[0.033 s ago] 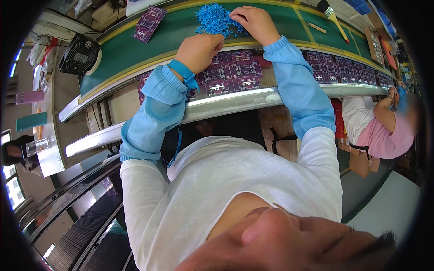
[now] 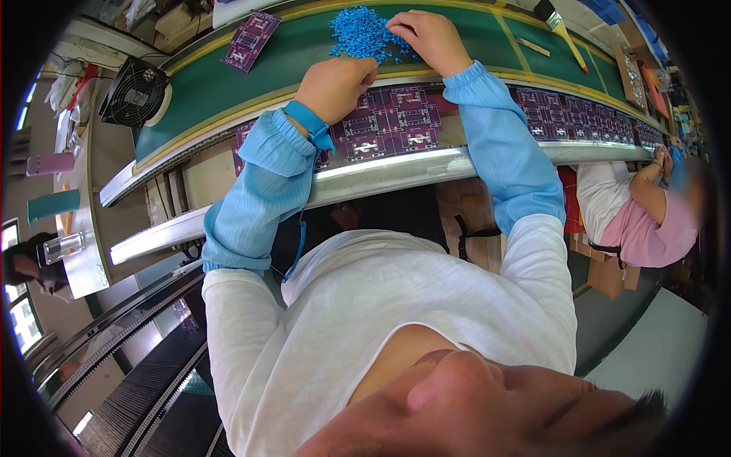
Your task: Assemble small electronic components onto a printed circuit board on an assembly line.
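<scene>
A heap of small blue electronic components (image 2: 359,34) lies on the green mat (image 2: 297,57). My right hand (image 2: 431,39) is at the heap's right edge, thumb and fingers drawn together in a pinch; anything between them is too small to make out. Below the heap, my left hand (image 2: 333,85) is closed, its fingers curled under and mostly hidden, so what it holds does not show. A blue wrist strap (image 2: 309,124) circles the left wrist. Under both hands, purple circuit boards (image 2: 392,126) sit in a row between metal rails.
One loose purple board (image 2: 251,39) lies at the mat's far left, near a black fan (image 2: 135,93). A brush (image 2: 562,34) and a short stick (image 2: 532,47) are on the right. The metal rail (image 2: 396,169) runs before me. Another person (image 2: 647,213) works farther right.
My hands and the parts have not visibly moved. At the far left edge, a dark figure in the background has shifted slightly.
</scene>
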